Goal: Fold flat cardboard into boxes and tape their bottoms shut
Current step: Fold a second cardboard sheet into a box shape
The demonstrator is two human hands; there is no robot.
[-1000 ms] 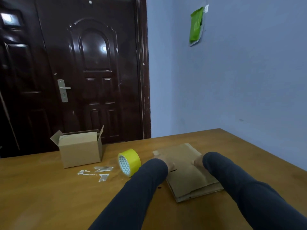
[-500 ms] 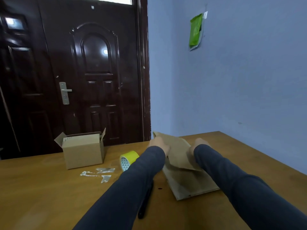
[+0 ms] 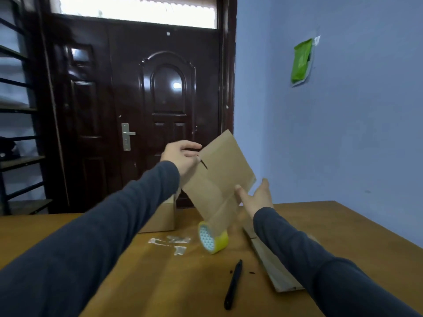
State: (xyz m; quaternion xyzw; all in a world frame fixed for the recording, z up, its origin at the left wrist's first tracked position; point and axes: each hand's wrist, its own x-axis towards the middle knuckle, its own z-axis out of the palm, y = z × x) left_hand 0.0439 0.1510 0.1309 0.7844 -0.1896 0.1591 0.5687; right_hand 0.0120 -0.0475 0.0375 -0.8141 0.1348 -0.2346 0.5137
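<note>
Fingers (image 3: 190, 146) of the left hand (image 3: 180, 156) grip the left edge of a flat cardboard (image 3: 217, 175), thumb on the near face, holding it tilted in the air above the table (image 3: 160, 282). The right hand (image 3: 256, 197) has its fingers spread and released, palm against the sheet's lower right edge without closing on it.

The blue wall (image 3: 343, 133) fills the right side, with a green packet (image 3: 301, 61) hanging on it. A dark glossy door (image 3: 142, 115) with a metal handle (image 3: 126, 136) stands behind the table, a bright pane above it, and dark shelves (image 3: 18, 110) show at the far left. The wooden table is orange-brown and scuffed.

The cardboard is plain brown and still flat, with a short dark slit near the left hand; its lower part is blurred. A stack of more flat sheets (image 3: 274, 266) lies under the right sleeve. A folded box (image 3: 162, 216) stands behind the left forearm, mostly hidden. A yellow tape roll (image 3: 212, 239) stands on edge just below the held sheet, a black pen (image 3: 233, 284) lies nearer, and scraps of tape (image 3: 171, 242) are stuck to the table left of the roll.
</note>
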